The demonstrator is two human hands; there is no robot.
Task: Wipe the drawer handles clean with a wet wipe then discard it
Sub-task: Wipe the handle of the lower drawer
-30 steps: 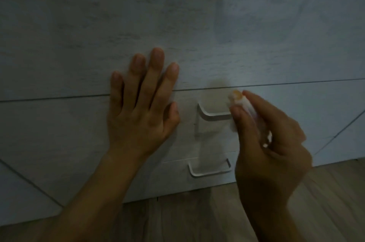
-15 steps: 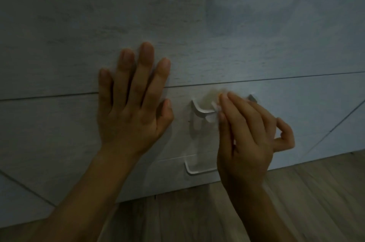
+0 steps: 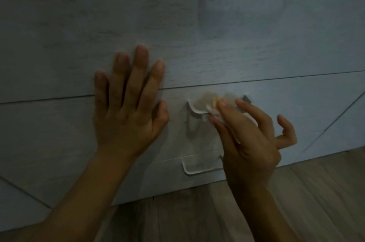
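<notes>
wet wipe [image 3: 209,112]: small white wad, only a bit showing past the fingertips; sits on the bar of the upper drawer handle [image 3: 194,109], left of its middle.
wipe handling (judged): light, soft, damp; bunches and slips easily. Best held folded into a pad under the fingertips, not by a loose corner.
right hand [image 3: 250,143]: thumb and first fingers pinch the wipe around the handle bar; little finger curled clear to the right.
handle (judged): rigid, smooth bar; its right end shows beyond the fingers.
lower drawer handle [image 3: 197,171]: below, nearer the floor, untouched by either hand.
left hand [image 3: 128,107]: flat, fingers straight, pressed on the drawer front [image 3: 292,111], just left of the upper handle, fingertips crossing the seam above.
surface: pale wood-grain fronts.
room: wooden floor [image 3: 306,202] near; light dim; no bin in view.
</notes>
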